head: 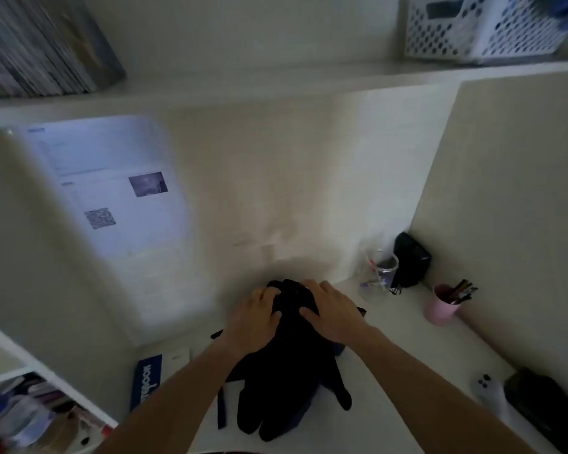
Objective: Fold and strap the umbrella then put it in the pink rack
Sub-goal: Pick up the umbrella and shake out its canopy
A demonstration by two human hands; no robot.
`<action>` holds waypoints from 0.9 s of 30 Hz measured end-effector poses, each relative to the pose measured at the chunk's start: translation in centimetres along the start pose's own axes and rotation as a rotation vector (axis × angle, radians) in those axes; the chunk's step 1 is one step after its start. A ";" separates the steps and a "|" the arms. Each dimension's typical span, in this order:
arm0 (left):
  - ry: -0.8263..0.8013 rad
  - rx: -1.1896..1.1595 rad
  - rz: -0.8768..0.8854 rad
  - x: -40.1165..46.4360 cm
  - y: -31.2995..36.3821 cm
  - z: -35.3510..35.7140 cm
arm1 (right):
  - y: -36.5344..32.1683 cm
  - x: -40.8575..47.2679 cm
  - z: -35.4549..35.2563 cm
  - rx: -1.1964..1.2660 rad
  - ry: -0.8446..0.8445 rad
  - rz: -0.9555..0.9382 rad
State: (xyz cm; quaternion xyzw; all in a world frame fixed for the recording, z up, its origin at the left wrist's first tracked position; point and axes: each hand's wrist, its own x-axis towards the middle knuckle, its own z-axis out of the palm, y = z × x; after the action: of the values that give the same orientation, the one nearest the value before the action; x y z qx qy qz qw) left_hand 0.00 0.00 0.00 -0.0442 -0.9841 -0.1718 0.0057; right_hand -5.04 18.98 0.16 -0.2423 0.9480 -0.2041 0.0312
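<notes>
The left hand (259, 314) is pressing its spread fingers onto the black umbrella (286, 371), lying limp mid-desk (391, 371) toward the back edge; the right hand (333, 314) is clasping the far end too. The cloth looks soft, light and slippery, so gathering it tight around the stiff shaft seems wise.

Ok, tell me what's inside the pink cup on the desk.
The pink cup holds several dark pens or pencils, leaning right with their tops above the rim. Their lower ends, and anything else at the bottom, are hidden by the cup's wall.
</notes>
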 end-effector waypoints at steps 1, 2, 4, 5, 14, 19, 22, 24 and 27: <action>0.015 -0.019 -0.011 0.9 -0.4 0.5 | 0.2 1.0 0.6 0.031 0.011 -0.022; 0.049 -0.043 -0.027 1.9 -1.0 1.2 | 0.3 2.0 1.0 0.050 0.020 -0.034; 0.110 -0.038 -0.037 3.6 -1.9 2.8 | 0.5 3.8 2.4 0.042 0.043 -0.082; 0.136 -0.034 -0.029 4.3 -2.4 3.7 | 0.7 4.7 3.3 0.025 0.066 -0.112; 0.314 0.129 0.050 4.9 -6.3 11.0 | 4.5 3.9 8.2 -0.107 0.248 -0.304; 0.301 0.254 0.106 1.1 -5.2 15.0 | 8.2 -3.2 9.2 -0.184 0.380 -0.200; 0.335 0.244 0.182 -1.6 -3.7 17.8 | 10.3 -7.7 10.7 -0.270 0.363 -0.100; 0.344 0.205 0.281 -3.3 -2.5 20.0 | 11.6 -10.4 12.9 -0.359 0.341 -0.058; 0.300 0.194 0.379 -6.4 -0.4 24.2 | 12.6 -14.6 17.9 -0.429 0.298 0.050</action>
State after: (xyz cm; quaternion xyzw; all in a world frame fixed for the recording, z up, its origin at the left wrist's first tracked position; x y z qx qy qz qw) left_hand 6.42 7.26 -23.04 -0.2009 -0.9583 -0.0772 0.1877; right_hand 5.01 29.29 -21.90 -0.1872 0.9694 -0.0311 -0.1557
